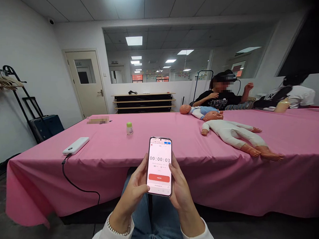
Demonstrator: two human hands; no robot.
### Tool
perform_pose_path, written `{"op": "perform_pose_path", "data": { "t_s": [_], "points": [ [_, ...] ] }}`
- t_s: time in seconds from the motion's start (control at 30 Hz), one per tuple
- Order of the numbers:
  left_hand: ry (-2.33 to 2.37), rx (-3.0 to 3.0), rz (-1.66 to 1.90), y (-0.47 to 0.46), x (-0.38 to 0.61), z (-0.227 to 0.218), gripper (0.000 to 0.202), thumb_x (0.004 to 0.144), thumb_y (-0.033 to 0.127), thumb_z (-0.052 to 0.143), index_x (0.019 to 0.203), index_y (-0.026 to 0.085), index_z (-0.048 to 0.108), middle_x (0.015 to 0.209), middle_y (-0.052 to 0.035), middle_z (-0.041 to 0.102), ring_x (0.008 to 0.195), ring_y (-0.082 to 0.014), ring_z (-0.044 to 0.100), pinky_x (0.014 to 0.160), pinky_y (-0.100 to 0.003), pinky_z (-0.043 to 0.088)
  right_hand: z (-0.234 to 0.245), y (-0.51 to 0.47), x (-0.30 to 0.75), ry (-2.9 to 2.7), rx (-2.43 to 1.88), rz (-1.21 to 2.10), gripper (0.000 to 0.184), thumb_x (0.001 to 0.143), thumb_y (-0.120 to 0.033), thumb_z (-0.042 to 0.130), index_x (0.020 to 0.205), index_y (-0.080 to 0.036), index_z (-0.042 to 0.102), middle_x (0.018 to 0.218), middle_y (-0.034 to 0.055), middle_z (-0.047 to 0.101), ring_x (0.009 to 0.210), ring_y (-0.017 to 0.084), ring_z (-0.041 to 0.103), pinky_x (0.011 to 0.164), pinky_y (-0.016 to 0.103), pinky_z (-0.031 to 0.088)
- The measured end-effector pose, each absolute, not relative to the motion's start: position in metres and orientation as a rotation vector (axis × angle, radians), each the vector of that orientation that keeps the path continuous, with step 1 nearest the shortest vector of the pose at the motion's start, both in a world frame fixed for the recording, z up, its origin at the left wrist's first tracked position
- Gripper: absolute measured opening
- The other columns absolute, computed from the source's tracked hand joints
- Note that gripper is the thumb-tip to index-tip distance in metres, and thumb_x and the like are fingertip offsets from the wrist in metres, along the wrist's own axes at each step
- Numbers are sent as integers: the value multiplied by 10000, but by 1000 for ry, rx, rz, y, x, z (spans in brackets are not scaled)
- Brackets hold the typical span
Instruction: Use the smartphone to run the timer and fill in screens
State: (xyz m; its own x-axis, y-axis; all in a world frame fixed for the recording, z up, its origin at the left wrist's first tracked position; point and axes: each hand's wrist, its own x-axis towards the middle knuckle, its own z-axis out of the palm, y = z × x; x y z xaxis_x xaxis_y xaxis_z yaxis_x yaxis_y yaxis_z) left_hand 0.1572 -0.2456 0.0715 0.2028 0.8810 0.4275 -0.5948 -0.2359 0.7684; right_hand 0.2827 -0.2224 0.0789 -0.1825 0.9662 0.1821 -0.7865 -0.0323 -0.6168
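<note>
A pink tablecloth [41, 183] is draping over the long table, with a baby doll in white [230, 134] lying at one o'clock and a doll in blue [198, 112] lying just beyond its head. A white power bank [75, 145] is sitting at ten o'clock, its black cable [78, 187] hanging over the table edge, while a green-capped bottle [129, 129] is standing near eleven and a person [216, 100] is sitting behind the dolls

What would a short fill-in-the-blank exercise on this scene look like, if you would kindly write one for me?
1. The left hand and right hand hold a phone whose timer reads ____.
2. The tablecloth is ____.
3. The nearer baby doll on the tablecloth wears a ____ outfit.
4. The metal bracelet is on the person's ____ wrist.

Missing words: 00:00:03; pink; white; left.
</note>
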Motion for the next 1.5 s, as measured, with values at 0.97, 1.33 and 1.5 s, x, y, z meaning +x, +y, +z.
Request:
{"op": "perform_pose_path", "data": {
  "t_s": [0.97, 1.33, 1.5],
  "points": [
    [440, 1109, 1469, -246, 160, 72, 771, 658, 146, 651, 1359, 305, 370, 1434, -25, 339, 1325, -264, 319, 1072, -382, 354, 77, -224, 284, -722, -300, 1605, 474, 796, -344, 584, 1260, -344, 489, 1339, -26, 478, 1240, 187, 440, 1042, 376, 359],
    [485, 1121, 1485, -246, 160, 72, 794, 660, 203, 678, 1377, 277, 345, 1445, -45, 317, 1326, -266, 315, 1067, -370, 360, 78, -224, 284, -747, -294, 1595, 500, 810, -337, 564, 1297, -332, 449, 1348, -11, 467, 1250, 197, 431, 1044, 393, 360],
    [556, 1114, 1486, -247, 161, 74, 757, 681, 274, 687, 1366, 287, 363, 1437, -42, 333, 1311, -265, 342, 1052, -365, 373, 78, -225, 283, -766, -286, 1592, 483, 812, -332, 562, 1283, -359, 458, 1345, -29, 469, 1237, 187, 446, 1045, 384, 362]
  ]
}}
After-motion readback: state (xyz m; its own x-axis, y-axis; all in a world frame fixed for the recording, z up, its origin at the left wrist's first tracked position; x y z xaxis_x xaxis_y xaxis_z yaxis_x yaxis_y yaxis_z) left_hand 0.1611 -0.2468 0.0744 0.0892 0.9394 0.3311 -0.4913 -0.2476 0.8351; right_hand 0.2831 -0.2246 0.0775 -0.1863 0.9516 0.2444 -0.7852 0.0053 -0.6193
